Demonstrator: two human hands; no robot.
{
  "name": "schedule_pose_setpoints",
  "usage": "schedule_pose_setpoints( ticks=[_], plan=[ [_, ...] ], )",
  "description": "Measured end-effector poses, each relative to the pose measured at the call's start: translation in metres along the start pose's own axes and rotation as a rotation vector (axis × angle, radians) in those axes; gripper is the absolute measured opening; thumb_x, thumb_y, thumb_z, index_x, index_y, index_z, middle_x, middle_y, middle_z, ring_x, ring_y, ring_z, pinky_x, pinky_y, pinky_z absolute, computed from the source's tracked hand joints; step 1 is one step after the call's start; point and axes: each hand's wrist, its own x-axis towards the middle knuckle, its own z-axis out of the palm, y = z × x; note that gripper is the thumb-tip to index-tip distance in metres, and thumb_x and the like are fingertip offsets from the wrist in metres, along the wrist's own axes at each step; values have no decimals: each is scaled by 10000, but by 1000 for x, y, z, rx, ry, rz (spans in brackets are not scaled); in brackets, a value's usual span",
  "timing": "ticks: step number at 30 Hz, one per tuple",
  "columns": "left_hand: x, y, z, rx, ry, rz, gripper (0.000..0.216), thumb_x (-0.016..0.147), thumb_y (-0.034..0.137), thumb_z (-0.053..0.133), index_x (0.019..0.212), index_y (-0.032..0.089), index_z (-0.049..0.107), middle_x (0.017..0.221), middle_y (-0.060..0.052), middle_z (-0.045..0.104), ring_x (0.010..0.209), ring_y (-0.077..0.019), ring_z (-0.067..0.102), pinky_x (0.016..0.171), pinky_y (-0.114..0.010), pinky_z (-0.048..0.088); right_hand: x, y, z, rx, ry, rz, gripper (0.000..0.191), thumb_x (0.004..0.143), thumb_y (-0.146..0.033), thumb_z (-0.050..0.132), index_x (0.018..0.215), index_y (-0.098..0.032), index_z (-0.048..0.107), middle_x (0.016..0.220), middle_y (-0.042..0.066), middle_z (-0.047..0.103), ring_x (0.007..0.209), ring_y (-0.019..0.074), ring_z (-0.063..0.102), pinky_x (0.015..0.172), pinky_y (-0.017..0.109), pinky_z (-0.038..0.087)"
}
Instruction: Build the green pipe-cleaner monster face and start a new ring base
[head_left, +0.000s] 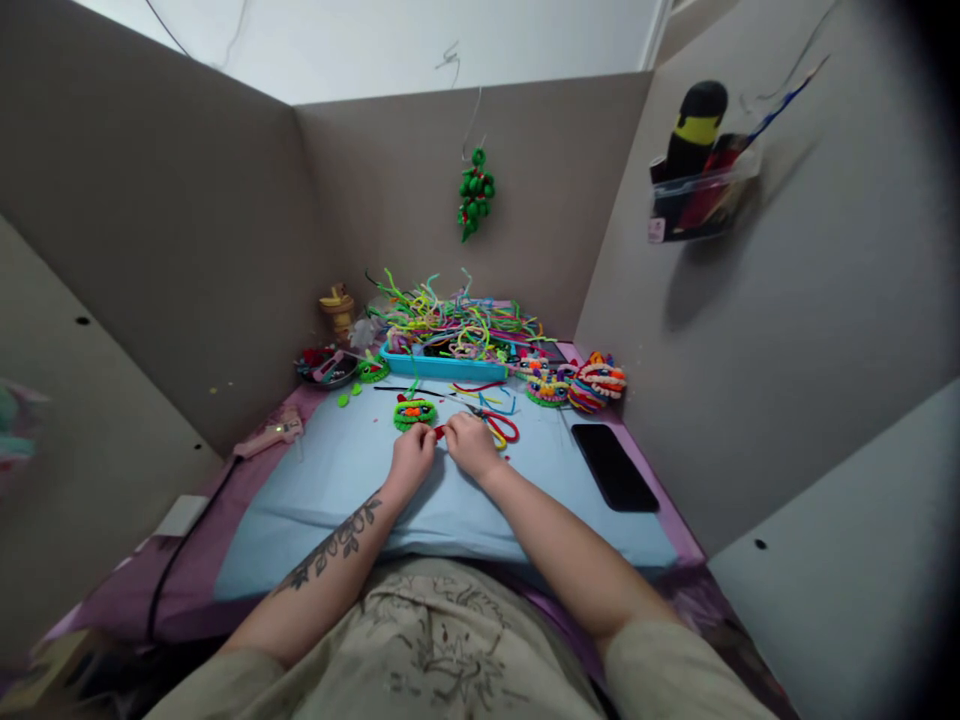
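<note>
My left hand (413,456) and my right hand (471,442) are close together over the blue cloth, fingers pinched. Between them shows a small red piece (440,432), which looks like pipe cleaner; its shape is mostly hidden by the fingers. Just beyond my left hand lies a green coiled pipe-cleaner figure (415,412) with orange in the middle and red on top. Scissors (511,428) with red and yellow handles rest beside my right hand, their blades partly covered. Loose red, yellow, blue and black pipe cleaners (495,400) lie behind the hands.
A blue tray (450,370) heaped with colourful pipe cleaners stands at the back. Several coiled figures (596,382) sit right of it. A phone (613,467) lies at right, a pink glue gun (271,434) at left. Grey partition walls (480,120) enclose the table.
</note>
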Motion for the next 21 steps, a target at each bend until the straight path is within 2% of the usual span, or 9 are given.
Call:
schedule_pose_setpoints(
  ticks=[9, 18, 21],
  plan=[
    [-1, 0, -4, -25, -3, -24, 187, 807, 269, 465, 669, 195, 567, 593, -4, 554, 602, -169, 499, 599, -258, 336, 2, 5, -5, 40, -46, 18, 140, 837, -219, 569, 733, -180, 654, 755, 49, 661, 723, 170, 590, 648, 258, 416],
    [1, 3, -5, -101, -21, -86, 176, 771, 273, 495, 617, 199, 540, 576, 1, 537, 611, -169, 496, 592, -256, 343, 3, 6, 0, 84, -40, 8, 187, 840, -183, 548, 683, -176, 649, 707, 50, 641, 716, 168, 577, 676, 259, 425],
    [2, -1, -7, -169, -49, -136, 180, 755, 288, 497, 601, 198, 522, 536, 15, 513, 558, -154, 482, 545, -245, 334, 5, 16, -5, 134, -45, -24, 150, 856, -222, 553, 803, -178, 686, 759, 40, 668, 698, 148, 590, 654, 244, 445]
  ],
)
